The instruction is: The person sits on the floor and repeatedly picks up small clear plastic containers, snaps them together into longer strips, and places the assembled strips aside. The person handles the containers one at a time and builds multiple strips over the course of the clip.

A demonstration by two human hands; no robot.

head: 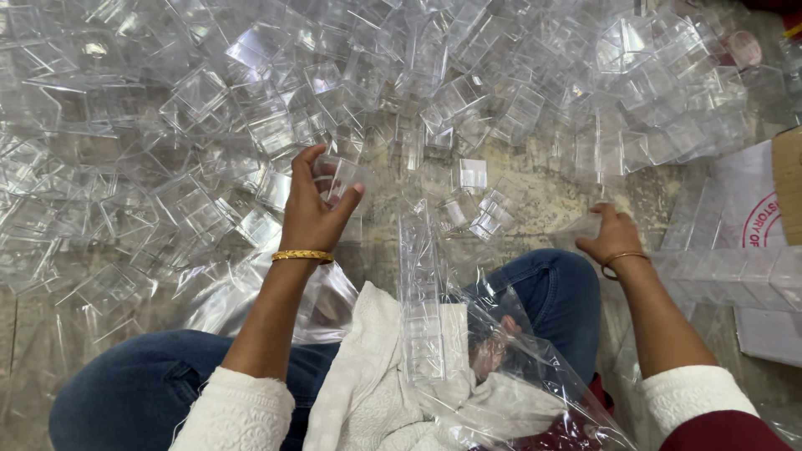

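A mottled stone floor (543,196) lay under a wide heap of clear plastic boxes (251,100), seen from above by a seated person in blue jeans (125,392) and a white top. The left hand (313,217) was raised at the heap's near edge, thumb and fingers curled round one small clear box (338,175), which it held just above the floor. The right hand (610,238) rested low at the right, fingers bent down onto a thin transparent piece (585,225); whether it actually gripped that piece could not be told. A tall stack of nested clear boxes (422,284) stood upright between the knees, beside a crumpled clear plastic bag (518,367) and a white cloth (359,376) on the lap.

Risk, as a judgement: the stack appeared slender and unsupported, so a knock from either forearm might topple it; the boxes were thin-walled, glossy and hard-edged, so a tight pinch might crack one, and their slick faces might slip from the fingers. Being colourless and overlapping, single pieces were hard to distinguish. A gold bangle (302,256) circled the left wrist.
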